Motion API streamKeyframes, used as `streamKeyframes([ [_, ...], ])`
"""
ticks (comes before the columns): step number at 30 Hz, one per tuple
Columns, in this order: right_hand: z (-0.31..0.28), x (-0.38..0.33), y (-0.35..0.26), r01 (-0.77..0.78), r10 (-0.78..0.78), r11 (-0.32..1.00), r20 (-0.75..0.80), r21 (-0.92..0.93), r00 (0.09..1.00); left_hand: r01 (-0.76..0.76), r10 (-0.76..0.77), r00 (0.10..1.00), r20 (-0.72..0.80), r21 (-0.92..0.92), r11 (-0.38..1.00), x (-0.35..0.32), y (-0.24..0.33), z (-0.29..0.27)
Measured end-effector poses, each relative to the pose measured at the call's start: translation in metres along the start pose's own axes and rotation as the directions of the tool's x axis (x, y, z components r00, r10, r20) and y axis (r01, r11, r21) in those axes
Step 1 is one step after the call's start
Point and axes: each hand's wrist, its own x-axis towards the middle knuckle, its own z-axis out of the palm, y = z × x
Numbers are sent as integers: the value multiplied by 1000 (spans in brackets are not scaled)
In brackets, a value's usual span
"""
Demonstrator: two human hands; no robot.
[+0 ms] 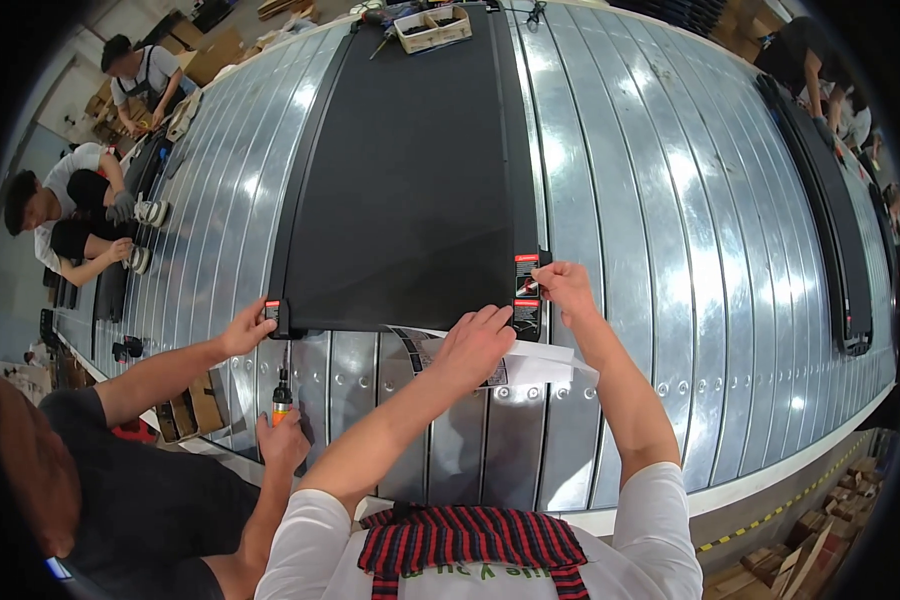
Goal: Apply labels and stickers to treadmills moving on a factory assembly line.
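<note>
A long black flat deck with side rails (410,180) lies before me on the metal table. My right hand (567,287), thumb and fingers pinched, is at the edge of a black, red and white label (526,272) on the right rail. A second such label (526,308) sits just below it, by the rail's near corner. My left hand (478,347) is closed on white label sheets (545,362), its fingertips beside that corner. The sheets stick out on both sides of the hand, past the deck's near edge. What lies under my left palm is hidden.
At my left, a co-worker's hand (248,328) touches the deck's left corner; their other hand holds a power screwdriver (282,400). A parts box (432,30) stands on the deck's far end. Another black deck (820,210) lies at right. Other people work around the slatted metal table (660,250).
</note>
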Motion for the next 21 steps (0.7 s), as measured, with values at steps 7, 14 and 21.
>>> streamKeyframes([
  [7,1,5,12,102,-103,994,-29,-24,994,-5,0,995,98,57,998,18,-5,11],
  [14,3,4,13,131,-139,987,-74,-94,988,2,-16,988,154,95,995,31,-10,14],
  [21,5,-2,5,237,-287,914,-111,-330,952,-1,-15,987,157,99,995,32,-11,16],
])
